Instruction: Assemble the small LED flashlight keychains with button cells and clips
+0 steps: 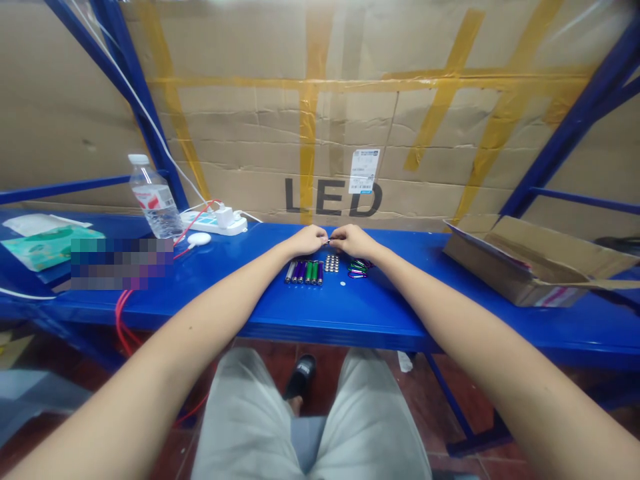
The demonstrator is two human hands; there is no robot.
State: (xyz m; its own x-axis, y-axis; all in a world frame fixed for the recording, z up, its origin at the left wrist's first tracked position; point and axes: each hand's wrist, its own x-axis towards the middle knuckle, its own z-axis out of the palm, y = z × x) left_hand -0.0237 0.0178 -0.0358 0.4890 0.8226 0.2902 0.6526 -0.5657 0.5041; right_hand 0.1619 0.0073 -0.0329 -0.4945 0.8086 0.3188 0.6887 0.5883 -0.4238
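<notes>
My left hand (pixel 309 239) and my right hand (pixel 351 240) meet at the back of the blue shelf (pixel 350 313), fingers pinched together on one small dark object (pixel 329 238) between them. Its make is too small to tell. Just in front of the hands lies a row of several small cylinders (pixel 304 272) in silver, purple and green. Beside them sits a cluster of button cells (pixel 332 263), with one loose cell (pixel 343 283) nearer me. Coloured carabiner clips (pixel 359 268) lie under my right wrist.
A water bottle (pixel 155 199), a white power strip with charger (pixel 216 221) and red cable (pixel 123 313) sit at the left. An open cardboard box (pixel 530 263) stands at the right. A large "LED" carton (pixel 330 133) forms the back wall. Blue rack posts (pixel 135 93) flank both sides.
</notes>
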